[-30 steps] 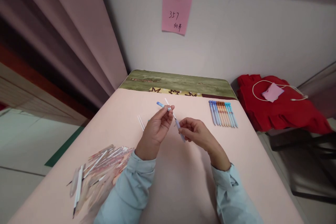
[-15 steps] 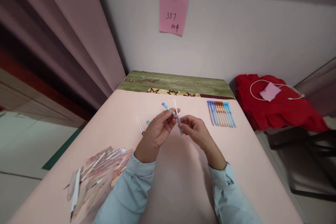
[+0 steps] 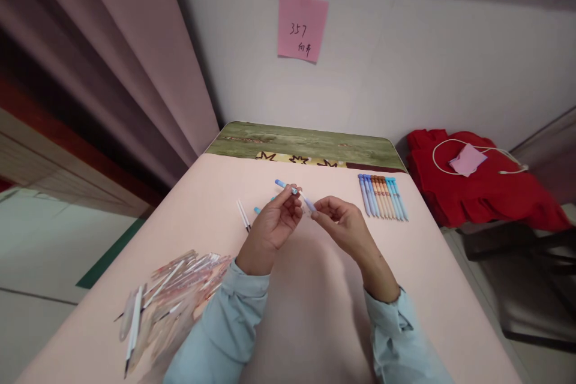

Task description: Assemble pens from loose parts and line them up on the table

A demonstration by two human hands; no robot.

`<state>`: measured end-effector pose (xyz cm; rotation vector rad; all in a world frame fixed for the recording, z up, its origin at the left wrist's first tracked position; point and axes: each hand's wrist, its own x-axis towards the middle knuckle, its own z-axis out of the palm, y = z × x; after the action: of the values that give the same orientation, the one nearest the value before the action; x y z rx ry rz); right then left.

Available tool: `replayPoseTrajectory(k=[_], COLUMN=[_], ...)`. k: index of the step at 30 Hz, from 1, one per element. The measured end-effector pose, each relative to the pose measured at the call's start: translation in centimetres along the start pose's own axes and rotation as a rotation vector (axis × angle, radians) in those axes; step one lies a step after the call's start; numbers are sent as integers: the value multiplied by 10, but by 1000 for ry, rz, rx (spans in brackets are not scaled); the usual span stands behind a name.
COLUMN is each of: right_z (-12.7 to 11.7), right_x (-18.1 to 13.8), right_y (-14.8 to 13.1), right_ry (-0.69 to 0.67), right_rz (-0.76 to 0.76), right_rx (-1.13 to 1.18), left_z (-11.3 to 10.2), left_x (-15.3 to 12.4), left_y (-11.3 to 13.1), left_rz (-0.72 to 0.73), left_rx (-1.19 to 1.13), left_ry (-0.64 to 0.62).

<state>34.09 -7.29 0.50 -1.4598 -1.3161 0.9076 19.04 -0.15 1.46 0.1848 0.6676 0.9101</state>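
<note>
Between finger and thumb, my left hand (image 3: 274, 222) pinches a blue upper pen barrel (image 3: 283, 185), its cap end pointing up and left. Closed on a pale lilac lower pen barrel (image 3: 309, 204) is my right hand (image 3: 339, 222); a thin white refill end pokes out of its top. That end meets or nearly touches the open end of the blue barrel; I cannot tell whether it is inside. Left of my left hand lie two white refills (image 3: 243, 215) with dark tips and a light-blue pen part (image 3: 257, 210), partly hidden by the hand.
A heap of clear-wrapped pen parts and refills (image 3: 180, 288) covers the table's left front. Assembled pens in blue, brown and cyan (image 3: 382, 197) lie in a row at right. Beyond the table, a red cloth (image 3: 481, 186) holds a white cable and pink paper notes (image 3: 468, 160).
My right hand has tilted the lower barrel so its refill points up-left at the blue barrel's open end; before, the refill stood nearly upright beside it. The view has shifted slightly.
</note>
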Motion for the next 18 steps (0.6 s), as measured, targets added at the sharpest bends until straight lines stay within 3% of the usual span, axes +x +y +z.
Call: replayPoseTrajectory(k=[9,18], right_z=[-2,7], right_x=[-3,-4], right_y=[-6,-9], right_ry=[130,341], right_rz=[-33,-211], right_rx=[-218,-452], left_z=[-2,2], left_x=[1,1], left_y=[-14,-34], left_rz=[104,111], left_rx=[67,19], left_ry=[53,75])
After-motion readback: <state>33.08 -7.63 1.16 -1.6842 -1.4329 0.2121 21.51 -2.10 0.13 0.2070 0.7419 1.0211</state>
